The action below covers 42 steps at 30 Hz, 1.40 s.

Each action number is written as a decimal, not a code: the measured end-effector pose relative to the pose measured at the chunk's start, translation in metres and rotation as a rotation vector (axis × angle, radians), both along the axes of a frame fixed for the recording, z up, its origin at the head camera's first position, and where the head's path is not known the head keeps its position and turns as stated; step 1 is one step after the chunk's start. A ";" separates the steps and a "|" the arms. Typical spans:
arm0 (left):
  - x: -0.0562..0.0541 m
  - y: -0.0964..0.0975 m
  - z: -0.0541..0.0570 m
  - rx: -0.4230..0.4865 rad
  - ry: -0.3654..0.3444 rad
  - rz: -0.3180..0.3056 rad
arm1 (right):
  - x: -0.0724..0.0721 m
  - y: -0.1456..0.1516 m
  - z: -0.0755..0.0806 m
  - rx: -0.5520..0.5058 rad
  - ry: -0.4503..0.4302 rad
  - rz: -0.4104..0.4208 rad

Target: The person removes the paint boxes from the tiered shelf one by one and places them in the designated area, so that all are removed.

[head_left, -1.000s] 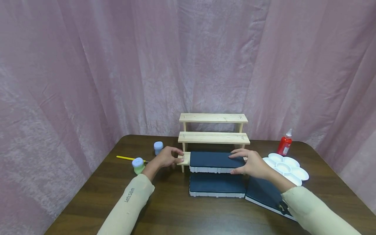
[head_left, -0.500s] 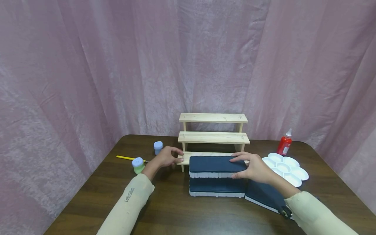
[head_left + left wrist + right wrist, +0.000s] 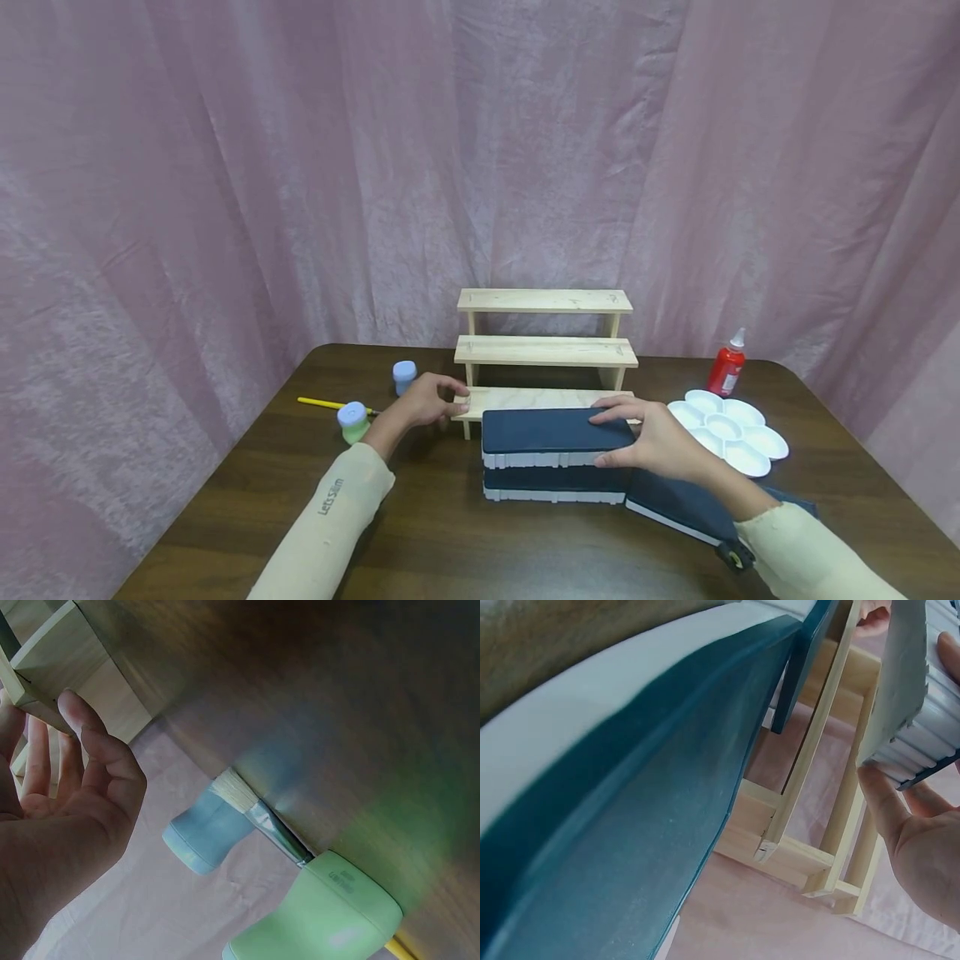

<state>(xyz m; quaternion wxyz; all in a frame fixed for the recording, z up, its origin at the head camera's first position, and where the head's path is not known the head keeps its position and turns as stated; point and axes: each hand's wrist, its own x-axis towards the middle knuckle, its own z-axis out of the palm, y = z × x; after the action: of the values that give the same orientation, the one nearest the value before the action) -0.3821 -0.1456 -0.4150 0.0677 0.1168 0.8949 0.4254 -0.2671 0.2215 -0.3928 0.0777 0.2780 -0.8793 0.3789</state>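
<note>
Right hand (image 3: 652, 437) grips dark tray (image 3: 551, 429) over its twin; left hand (image 3: 427, 402), fingers pinching, steadies wooden rack (image 3: 545, 352) against shifting.

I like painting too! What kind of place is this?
Probably a small craft or painting corner. A wooden table holds a white paint palette, a red paint bottle and a paintbrush, with pink curtains behind.
</note>
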 end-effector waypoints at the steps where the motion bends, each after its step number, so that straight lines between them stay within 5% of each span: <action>1: 0.000 0.000 0.000 -0.001 -0.002 0.003 | 0.001 0.000 0.000 -0.002 -0.001 0.002; 42: 0.000 -0.001 -0.001 -0.020 0.029 -0.002 | 0.042 0.007 0.007 0.009 -0.055 0.029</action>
<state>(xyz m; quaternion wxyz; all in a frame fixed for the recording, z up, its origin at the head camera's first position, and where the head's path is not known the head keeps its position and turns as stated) -0.3823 -0.1467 -0.4157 0.0562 0.1234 0.8999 0.4145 -0.2251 0.2285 -0.3853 0.0467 0.2805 -0.8787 0.3834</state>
